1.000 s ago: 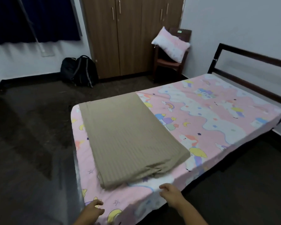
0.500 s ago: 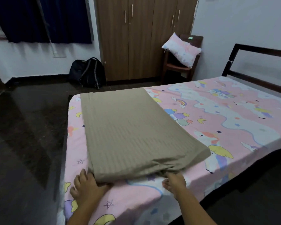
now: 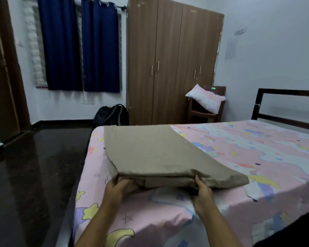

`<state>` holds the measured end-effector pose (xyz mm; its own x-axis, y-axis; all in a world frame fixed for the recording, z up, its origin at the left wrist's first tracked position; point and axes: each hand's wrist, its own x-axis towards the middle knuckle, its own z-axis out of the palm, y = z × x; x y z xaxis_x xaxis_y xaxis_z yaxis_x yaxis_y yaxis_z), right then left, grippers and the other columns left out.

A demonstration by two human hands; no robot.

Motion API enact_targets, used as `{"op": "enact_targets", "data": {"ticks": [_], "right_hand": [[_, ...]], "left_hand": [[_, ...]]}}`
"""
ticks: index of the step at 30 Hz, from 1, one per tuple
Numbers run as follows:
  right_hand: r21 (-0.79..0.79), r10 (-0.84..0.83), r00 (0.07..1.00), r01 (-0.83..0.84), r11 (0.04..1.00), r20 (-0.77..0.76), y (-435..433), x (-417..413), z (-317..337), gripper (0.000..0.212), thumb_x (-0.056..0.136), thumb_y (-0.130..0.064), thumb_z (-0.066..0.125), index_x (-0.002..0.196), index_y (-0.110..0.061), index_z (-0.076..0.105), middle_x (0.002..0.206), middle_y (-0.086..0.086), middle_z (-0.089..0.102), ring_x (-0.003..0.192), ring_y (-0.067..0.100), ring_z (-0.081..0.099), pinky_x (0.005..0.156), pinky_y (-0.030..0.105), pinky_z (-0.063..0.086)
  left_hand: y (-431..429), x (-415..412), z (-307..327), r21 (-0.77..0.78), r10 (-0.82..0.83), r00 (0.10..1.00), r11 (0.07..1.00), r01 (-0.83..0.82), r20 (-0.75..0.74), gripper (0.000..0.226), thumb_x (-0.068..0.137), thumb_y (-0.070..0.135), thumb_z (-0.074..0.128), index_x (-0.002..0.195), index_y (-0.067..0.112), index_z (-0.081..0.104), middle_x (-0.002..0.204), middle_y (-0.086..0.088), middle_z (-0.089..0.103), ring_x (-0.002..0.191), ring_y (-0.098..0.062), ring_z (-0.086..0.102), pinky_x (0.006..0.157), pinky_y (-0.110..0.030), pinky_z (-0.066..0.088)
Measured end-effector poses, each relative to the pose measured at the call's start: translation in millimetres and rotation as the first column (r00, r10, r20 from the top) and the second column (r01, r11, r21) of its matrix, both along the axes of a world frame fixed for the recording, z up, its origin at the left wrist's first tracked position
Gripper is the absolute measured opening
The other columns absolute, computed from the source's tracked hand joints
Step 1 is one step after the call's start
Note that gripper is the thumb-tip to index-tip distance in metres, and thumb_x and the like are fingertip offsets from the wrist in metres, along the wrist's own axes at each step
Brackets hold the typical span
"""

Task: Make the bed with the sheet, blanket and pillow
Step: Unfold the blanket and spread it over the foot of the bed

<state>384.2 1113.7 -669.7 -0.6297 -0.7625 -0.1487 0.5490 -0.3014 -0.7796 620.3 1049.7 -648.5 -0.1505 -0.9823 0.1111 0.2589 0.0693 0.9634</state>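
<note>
Fingers (image 3: 125,183) of the left hand (image 3: 119,190) are tucked into the near edge of the folded blanket (image 3: 153,150). They curl between its layers, while the right hand (image 3: 202,191) pinches the same edge with the thumb on top and the rest underneath. Both hands grasp the blanket, and the near edge is raised a little off the sheet (image 3: 248,148).

The hands sit apart along one edge, probably to find and separate the top layer so the blanket opens evenly instead of bunching. It lies folded flat across the foot of the bed (image 3: 284,107), running from the hands toward 12 o'clock. That leaves its length free to be drawn toward the head rail at 2 o'clock.

The sheet is already spread smooth over the mattress, so I judge that step done and unfolding the blanket to be the step in hand.

The pillow (image 3: 206,99) leans on a chair (image 3: 203,114) at 1 o'clock, well apart from the bed. It seems parked there to keep the mattress free while the covers go on, so it is likely the last piece to place.

A backpack (image 3: 112,114) sits on the floor at 11 o'clock, beside the wardrobe (image 3: 168,68).
</note>
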Motion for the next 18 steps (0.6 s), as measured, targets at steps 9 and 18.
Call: {"op": "enact_targets", "data": {"ticks": [9,18], "right_hand": [[-0.295,0.147,0.942,-0.055,0.954,0.301,18,24,3,0.064,0.082,-0.069,0.045,0.076,-0.014,0.078,0.079,0.013,0.073,0.079,0.032,0.07,0.078,0.042,0.047],[-0.279,0.27,0.931,-0.198,0.94,0.246,17,43,5,0.086,0.058,-0.076,0.058,0.102,-0.004,0.069,0.101,0.024,0.068,0.098,0.04,0.062,0.088,0.055,0.049]], "left_hand": [[53,-5,-8,-0.015,-0.109,0.994,0.994,0.109,-0.016,0.027,0.056,0.01,0.051,0.072,-0.002,0.069,0.067,-0.016,0.068,0.061,-0.019,0.062,0.051,-0.023,0.049],[72,3,-9,0.334,-0.15,0.953,0.913,0.236,-0.263,0.02,0.071,0.003,0.039,0.082,0.003,0.055,0.06,-0.012,0.053,0.048,-0.025,0.053,0.053,-0.03,0.046]]}}
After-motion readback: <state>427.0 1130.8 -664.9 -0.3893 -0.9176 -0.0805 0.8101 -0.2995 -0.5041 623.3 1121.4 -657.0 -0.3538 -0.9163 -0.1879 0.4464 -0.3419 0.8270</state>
